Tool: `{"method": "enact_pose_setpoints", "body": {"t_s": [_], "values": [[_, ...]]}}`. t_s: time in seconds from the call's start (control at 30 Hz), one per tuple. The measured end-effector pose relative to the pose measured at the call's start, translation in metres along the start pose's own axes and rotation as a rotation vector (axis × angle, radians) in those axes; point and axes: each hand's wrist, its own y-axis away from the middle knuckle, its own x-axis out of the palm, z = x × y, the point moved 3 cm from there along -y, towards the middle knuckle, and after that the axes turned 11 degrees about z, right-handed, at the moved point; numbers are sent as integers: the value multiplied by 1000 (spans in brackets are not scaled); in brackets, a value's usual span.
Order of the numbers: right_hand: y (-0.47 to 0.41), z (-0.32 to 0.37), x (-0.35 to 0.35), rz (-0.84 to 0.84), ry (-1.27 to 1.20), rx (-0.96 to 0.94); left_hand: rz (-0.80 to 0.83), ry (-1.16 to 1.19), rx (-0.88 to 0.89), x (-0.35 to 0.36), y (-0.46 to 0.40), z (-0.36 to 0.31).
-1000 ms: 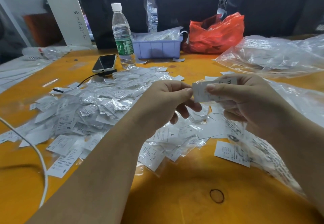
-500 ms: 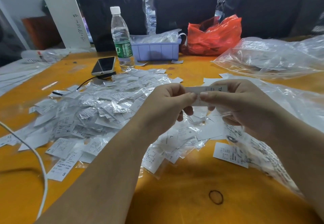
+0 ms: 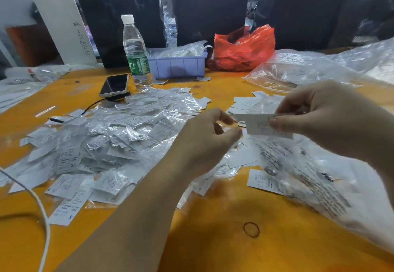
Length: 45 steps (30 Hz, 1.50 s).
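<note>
A: In the head view, what has the right hand (image 3: 319,120) got?

B: A tag (image 3: 262,125), white with small print. Thumb and forefinger pinch its right end, and the other fingers are curled beneath. The tag is in the air above the table (image 3: 213,250), right of centre, and lies roughly level.

A: And the left hand (image 3: 204,137)?

B: It has hold of nothing. The fingers are loosely curled, with a gap between thumb and forefinger. The fingertips are just beside the tag's left end; the blur hides whether they touch it.

A: What lies under the hands?

B: A pile (image 3: 119,139) of similar tags in clear sleeves, spread over the left and middle of the table. One near the left edge reads XL, another nearer one reads S. A clear bag (image 3: 309,176) with black print lies under the right forearm.

A: Further off?

B: A bottle (image 3: 136,52) stands upright at the far side with a phone (image 3: 115,84) just left of it. Right of the bottle is a lilac tray (image 3: 177,66), then a red bag (image 3: 243,48).

A: Anything near?

B: A band (image 3: 251,229) lies flat on the bare table, and a white cable (image 3: 40,207) curves along the near left.
</note>
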Motion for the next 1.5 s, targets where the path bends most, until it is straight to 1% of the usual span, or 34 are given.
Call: {"method": "enact_pose_setpoints", "body": {"t_s": [0.1, 0.17, 0.27, 0.4, 0.47, 0.57, 0.63, 0.7, 0.77, 0.83, 0.87, 0.93, 1.0, 1.07, 1.13, 1.17, 1.2, 1.3, 1.37, 1.5], "values": [[13, 0, -7, 56, -80, 2, 171, 186, 65, 19, 0, -11], [20, -2, -7, 73, -109, 3, 204, 252, 107, 30, -1, -20], [29, -5, -4, 71, -123, 35, 146, 239, 128, 39, -2, -25], [37, -7, -1, 12, -110, 62, 96, 166, 90, 39, 0, -23], [39, -6, 2, -4, -118, 71, 21, 208, 39, 26, -1, -14], [38, -5, 6, 3, -122, 91, -144, 249, -115, -5, -1, 8], [35, -5, 9, 11, -88, 102, -214, 162, -239, -20, 1, 25], [32, -3, 13, 16, -54, 105, -244, 1, -344, -28, 2, 34], [28, 1, 18, 30, -55, 96, -287, -182, -379, -30, 2, 35], [21, 5, 24, 51, -50, 89, -345, -351, -339, -29, 3, 28], [17, 7, 28, 66, -44, 87, -354, -409, -287, -25, 3, 23], [6, 12, 34, 105, -35, 95, -307, -465, -133, -9, 1, 11], [-7, 15, 38, 141, -27, 115, -203, -493, 18, 10, -2, 1], [-21, 15, 39, 165, -59, 155, -63, -542, 92, 26, -7, -3], [-32, 11, 41, 181, -174, 202, 111, -610, 62, 36, -11, 0], [-35, 8, 44, 189, -261, 227, 170, -652, 40, 38, -12, 2], [-37, 4, 47, 197, -342, 260, 194, -681, 25, 39, -13, 4], [-36, -11, 56, 232, -569, 371, 151, -688, 32, 34, -13, 3], [-35, -17, 59, 240, -716, 371, 118, -715, 55, 32, -13, -1], [-36, -20, 57, 248, -761, 309, 58, -760, 110, 32, -11, -4]]}}
